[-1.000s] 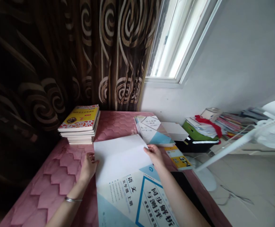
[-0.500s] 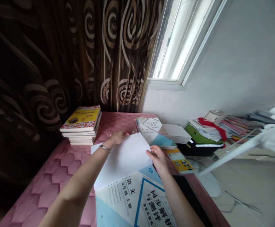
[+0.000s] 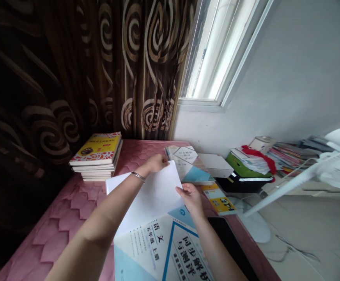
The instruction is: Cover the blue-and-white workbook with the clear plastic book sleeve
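Observation:
A white sheet of paper (image 3: 155,193) lies over the far end of a blue-and-white workbook (image 3: 164,249) on the pink quilted table (image 3: 67,218). My left hand (image 3: 155,163), with a bracelet on the wrist, reaches across and pinches the sheet's far edge. My right hand (image 3: 189,195) grips the sheet's right edge near the workbook's corner. A second blue-and-white workbook (image 3: 189,164) lies just beyond the sheet.
A stack of books with a yellow cover (image 3: 98,154) sits at the far left by the dark curtain (image 3: 70,66). A white box (image 3: 216,164), a yellow booklet (image 3: 219,199), a green case (image 3: 243,166) and piled papers lie right. A white fan (image 3: 328,171) stands at the right.
My left hand left the sheet's left edge, crossed over it and took hold of the far edge. The sheet's far edge has lifted slightly. My right hand stayed on the right edge.

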Action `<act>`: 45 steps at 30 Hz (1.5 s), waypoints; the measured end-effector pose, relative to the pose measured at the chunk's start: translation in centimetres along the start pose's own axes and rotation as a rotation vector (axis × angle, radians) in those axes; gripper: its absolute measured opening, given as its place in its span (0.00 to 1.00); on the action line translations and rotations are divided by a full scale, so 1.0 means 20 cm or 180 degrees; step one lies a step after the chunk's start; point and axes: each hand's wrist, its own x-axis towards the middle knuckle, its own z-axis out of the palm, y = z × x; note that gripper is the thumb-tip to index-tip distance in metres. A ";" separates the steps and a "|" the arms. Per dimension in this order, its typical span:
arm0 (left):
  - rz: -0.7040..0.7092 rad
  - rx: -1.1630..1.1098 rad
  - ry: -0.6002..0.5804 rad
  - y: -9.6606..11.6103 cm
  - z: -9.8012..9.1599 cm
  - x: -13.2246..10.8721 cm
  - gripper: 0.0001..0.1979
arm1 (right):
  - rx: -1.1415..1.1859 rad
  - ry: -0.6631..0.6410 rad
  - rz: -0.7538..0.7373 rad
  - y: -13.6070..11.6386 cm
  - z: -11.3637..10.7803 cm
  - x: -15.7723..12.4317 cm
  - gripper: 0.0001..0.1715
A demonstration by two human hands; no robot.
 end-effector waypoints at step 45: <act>-0.1098 0.1036 0.0204 -0.36 -0.18 -0.49 0.13 | -0.2374 -0.0773 -0.0302 0.01 -0.28 -0.24 0.20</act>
